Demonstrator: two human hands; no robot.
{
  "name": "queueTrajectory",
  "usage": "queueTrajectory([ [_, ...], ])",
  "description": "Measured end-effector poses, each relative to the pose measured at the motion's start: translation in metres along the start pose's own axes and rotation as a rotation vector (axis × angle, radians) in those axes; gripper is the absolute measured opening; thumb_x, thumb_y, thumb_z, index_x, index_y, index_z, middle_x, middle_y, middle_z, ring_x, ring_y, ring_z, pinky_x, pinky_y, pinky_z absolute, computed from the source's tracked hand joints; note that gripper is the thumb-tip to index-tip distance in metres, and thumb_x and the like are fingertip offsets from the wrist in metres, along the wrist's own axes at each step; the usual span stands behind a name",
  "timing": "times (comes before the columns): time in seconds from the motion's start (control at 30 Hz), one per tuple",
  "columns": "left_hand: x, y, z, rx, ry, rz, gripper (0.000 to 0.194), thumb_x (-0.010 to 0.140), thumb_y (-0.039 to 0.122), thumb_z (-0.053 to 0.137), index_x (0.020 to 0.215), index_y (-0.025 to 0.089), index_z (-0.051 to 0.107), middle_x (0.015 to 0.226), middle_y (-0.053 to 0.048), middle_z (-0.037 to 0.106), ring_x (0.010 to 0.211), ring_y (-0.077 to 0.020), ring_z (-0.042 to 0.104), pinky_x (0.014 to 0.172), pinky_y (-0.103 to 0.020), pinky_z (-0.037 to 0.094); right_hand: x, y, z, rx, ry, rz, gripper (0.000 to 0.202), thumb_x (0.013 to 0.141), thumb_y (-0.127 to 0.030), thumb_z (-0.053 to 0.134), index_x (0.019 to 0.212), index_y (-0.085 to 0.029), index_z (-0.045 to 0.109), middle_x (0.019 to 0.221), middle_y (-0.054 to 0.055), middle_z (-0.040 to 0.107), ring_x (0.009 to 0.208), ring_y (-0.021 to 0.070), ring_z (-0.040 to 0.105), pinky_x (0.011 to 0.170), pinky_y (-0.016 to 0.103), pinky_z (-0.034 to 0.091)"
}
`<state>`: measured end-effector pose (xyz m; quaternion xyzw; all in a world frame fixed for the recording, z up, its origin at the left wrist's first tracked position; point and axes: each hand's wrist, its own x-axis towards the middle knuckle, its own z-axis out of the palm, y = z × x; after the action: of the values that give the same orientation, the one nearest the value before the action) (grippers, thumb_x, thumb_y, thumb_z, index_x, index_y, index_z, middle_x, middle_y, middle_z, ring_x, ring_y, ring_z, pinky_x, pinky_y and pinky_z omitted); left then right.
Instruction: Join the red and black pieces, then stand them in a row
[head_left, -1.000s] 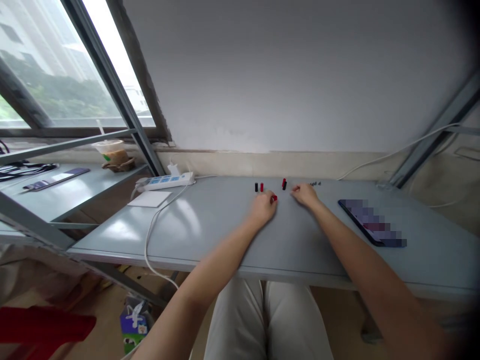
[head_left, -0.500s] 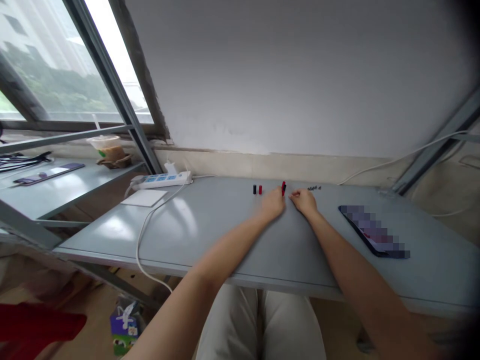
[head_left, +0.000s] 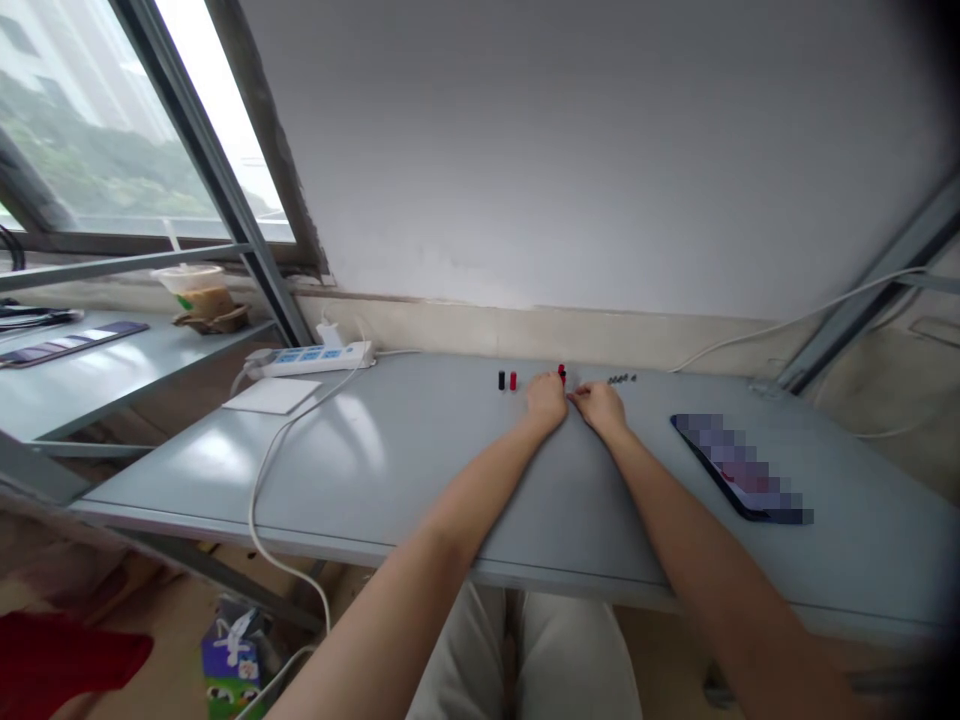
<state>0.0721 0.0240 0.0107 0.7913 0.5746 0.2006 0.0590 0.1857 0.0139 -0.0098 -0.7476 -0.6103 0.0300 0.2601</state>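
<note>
My left hand rests on the grey table with its fingers closed around a small red and black piece, whose top pokes up past the fingers. Close by on the right, my right hand is pinched, its fingertips turned toward the left hand. Whatever lies between those fingertips is too small to make out. To the left of my hands a small black cylinder and a small red cylinder stand upright side by side. Beyond my right hand lie several tiny dark pieces.
A phone lies on the right of the table. At the left are a white power strip, a white flat card and a cable hanging over the front edge. A drink cup stands on the neighbouring table.
My right hand's fingertips have come closer to my left hand. The red and black piece now sits lower behind the left fingers. The camera view has shifted slightly.
</note>
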Motion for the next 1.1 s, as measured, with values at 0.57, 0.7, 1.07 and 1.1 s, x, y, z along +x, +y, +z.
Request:
queueTrajectory([
  [0.57,-0.010,0.008,-0.016,0.119,-0.066,0.026,0.030,0.085,0.018,0.041,0.109,0.006,0.052,0.108,-0.017,0.059,0.104,-0.0242,0.054,0.085,-0.033,0.043,0.003,0.002,0.005,-0.040,-0.001,-0.010,0.029,0.077,-0.039,0.054,0.093,-0.020,0.070,0.090,0.012,0.068,0.086,0.0225,0.062,0.071,0.029,0.044],
  [0.7,-0.037,0.006,-0.039,0.141,-0.128,0.118,0.030,0.084,0.014,0.039,0.113,0.010,0.048,0.101,-0.014,0.062,0.097,-0.0224,0.058,0.081,-0.034,0.045,0.003,0.001,0.005,-0.041,-0.001,0.011,0.028,0.077,-0.037,0.054,0.092,-0.020,0.070,0.090,0.011,0.068,0.086,0.0213,0.062,0.071,0.028,0.044],
  [1.07,-0.063,-0.033,-0.047,0.078,-0.127,-0.100,0.049,0.081,0.010,0.040,0.130,0.009,0.033,0.096,-0.019,0.062,0.091,-0.0258,0.060,0.075,-0.035,0.046,0.000,0.000,0.005,-0.013,0.023,-0.011,0.026,0.077,-0.036,0.055,0.090,-0.020,0.071,0.084,0.010,0.069,0.082,0.0207,0.062,0.068,0.028,0.043],
  [1.1,-0.061,-0.035,-0.046,0.068,-0.119,-0.109,0.055,0.081,0.010,0.040,0.135,0.009,0.027,0.096,-0.019,0.062,0.091,-0.0256,0.061,0.075,-0.035,0.046,0.000,0.000,0.004,-0.006,0.024,-0.009,0.026,0.077,-0.036,0.055,0.090,-0.020,0.070,0.084,0.010,0.069,0.082,0.0204,0.062,0.068,0.027,0.043],
])
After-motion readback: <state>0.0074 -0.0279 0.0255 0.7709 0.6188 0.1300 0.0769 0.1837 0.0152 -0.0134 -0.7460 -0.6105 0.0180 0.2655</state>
